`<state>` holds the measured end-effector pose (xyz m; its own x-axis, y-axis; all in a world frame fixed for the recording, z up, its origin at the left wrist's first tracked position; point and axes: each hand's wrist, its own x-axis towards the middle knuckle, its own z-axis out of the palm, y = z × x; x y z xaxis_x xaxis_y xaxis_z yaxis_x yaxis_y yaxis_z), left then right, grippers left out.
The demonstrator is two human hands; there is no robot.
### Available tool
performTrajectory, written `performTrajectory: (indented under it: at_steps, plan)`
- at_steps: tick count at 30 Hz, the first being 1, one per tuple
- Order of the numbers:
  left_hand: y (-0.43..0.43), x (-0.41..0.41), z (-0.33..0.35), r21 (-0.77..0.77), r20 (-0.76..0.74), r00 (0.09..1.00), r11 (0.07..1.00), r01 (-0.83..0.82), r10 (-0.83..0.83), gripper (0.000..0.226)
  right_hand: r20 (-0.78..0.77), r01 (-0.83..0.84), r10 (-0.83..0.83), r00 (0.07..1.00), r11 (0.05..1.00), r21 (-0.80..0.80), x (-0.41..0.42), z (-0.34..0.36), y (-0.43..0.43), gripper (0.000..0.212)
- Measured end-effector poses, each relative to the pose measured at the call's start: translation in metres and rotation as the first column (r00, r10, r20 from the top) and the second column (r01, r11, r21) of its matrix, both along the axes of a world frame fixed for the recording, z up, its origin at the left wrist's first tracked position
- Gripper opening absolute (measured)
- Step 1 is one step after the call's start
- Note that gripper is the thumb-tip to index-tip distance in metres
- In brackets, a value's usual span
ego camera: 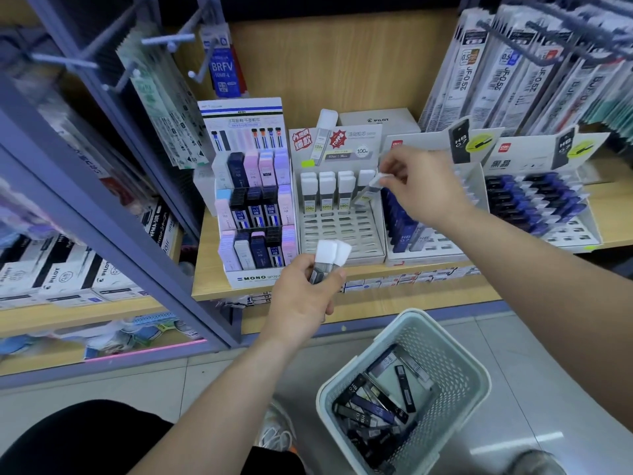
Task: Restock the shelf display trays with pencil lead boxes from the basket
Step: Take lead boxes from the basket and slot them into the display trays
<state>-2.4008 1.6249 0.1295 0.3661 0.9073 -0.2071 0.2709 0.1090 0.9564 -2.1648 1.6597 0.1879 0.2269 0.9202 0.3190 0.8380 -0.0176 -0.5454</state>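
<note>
The right hand pinches a white-capped box, lowering it into the tray; the left hand grips two spare boxes. Next, seat it upright.

In a stationery shop, display trays of pencil lead line a wooden shelf and refill packs hang from pegs.

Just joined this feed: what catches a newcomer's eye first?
The right hand pinches a white-capped lead box, tilted, over the white slotted display tray at mid-shelf. The left hand grips two more white-capped boxes in front of that tray. On the floor, lower right, a pale green perforated plastic basket holds dark lead boxes.
</note>
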Motion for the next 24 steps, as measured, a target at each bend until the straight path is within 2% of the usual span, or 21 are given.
performTrajectory:
  at_steps: [4,10,13,18,24]
  plan:
    - [0.000,0.000,0.003,0.000,0.004,1.000,1.000,0.006,-0.006,0.014,0.124,-0.039,0.038,0.992,0.999,0.009,0.004,-0.014,0.007,0.008]
    - [0.000,0.001,0.004,-0.001,0.018,1.000,1.000,-0.003,0.003,0.014,0.171,-0.079,0.077,0.982,0.997,0.003,0.006,-0.017,0.007,0.009]
    - [-0.002,0.002,0.006,-0.016,0.021,1.000,1.000,0.001,-0.001,0.013,0.212,-0.066,0.069,0.975,0.998,-0.020,0.006,-0.014,0.011,0.011]
    - [-0.003,0.002,0.007,-0.038,0.024,1.000,0.999,0.008,-0.007,0.010,0.334,-0.060,0.041,0.942,0.997,0.047,-0.002,-0.019,0.021,0.014]
    - [-0.003,0.001,0.008,-0.015,0.025,1.000,1.000,0.003,-0.003,0.011,0.372,-0.037,0.011,0.928,0.997,0.064,-0.008,-0.023,0.028,0.020]
